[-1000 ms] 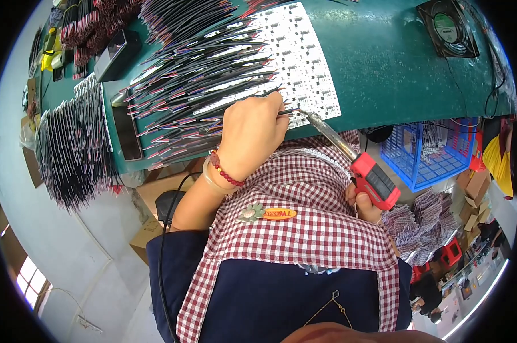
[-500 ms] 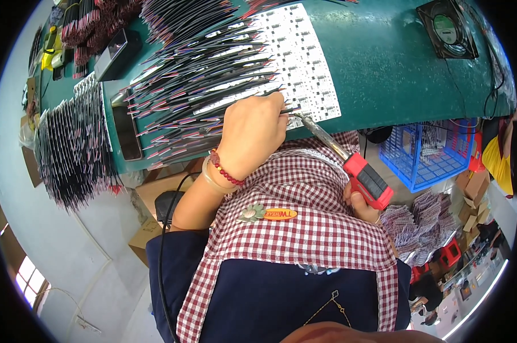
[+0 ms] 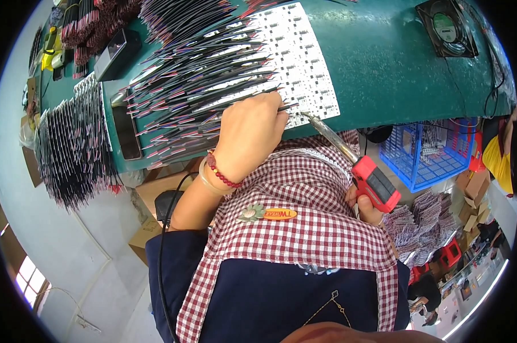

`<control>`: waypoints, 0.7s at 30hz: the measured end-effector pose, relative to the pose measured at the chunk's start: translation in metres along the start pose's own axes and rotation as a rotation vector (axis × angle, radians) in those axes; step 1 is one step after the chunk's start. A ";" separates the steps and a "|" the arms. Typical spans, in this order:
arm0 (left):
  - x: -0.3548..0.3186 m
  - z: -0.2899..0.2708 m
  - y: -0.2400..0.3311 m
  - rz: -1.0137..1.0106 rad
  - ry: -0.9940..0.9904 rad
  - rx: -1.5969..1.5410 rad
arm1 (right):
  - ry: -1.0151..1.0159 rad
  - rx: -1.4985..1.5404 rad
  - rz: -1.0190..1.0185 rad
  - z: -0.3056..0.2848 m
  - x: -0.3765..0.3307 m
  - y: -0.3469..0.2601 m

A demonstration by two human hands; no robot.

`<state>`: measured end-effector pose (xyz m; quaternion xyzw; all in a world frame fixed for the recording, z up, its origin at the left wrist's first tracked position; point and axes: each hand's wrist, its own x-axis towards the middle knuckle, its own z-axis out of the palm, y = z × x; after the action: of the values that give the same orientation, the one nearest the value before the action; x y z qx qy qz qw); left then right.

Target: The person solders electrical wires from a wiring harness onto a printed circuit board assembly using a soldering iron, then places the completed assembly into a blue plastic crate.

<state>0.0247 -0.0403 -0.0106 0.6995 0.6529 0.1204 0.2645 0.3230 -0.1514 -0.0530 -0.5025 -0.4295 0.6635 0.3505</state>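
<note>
My left hand is closed at the near edge of a white circuit-board panel, its fingertips pinching a thin black wire. A soldering iron with a red and black handle is in my right hand; the hand is partly hidden behind the handle. The metal tip of the iron points up and left, over the panel's near right part, just to the right of my left fingers. Many black wires with red and white ends lie in rows across the panel's left side.
A phone and a stack of wired boards lie to the left on the green table. Wire bundles and a dark box stand behind. At the far right is a fan; a blue crate sits below the table's edge.
The soldering iron and my right hand have shifted slightly right, so its tip is farther from my left fingers. My left hand stays almost in place, moved a touch left.
</note>
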 end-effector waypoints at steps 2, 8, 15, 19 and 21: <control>-0.003 0.001 0.001 0.015 0.035 -0.018 | -0.021 -0.070 -0.030 0.000 0.002 0.001; -0.007 0.009 0.006 0.015 0.095 0.045 | -0.030 -0.371 -0.178 -0.004 -0.001 0.018; -0.006 0.006 0.007 0.083 0.081 0.082 | -0.034 -0.404 -0.248 0.001 0.005 0.008; -0.006 0.007 0.007 0.086 0.083 0.093 | -0.030 -0.394 -0.348 0.003 0.010 0.002; -0.006 0.007 0.007 0.082 0.080 0.089 | -0.038 -0.430 -0.383 0.006 0.014 -0.001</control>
<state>0.0338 -0.0477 -0.0114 0.7313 0.6386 0.1296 0.2016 0.3136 -0.1400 -0.0567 -0.4625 -0.6540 0.4883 0.3464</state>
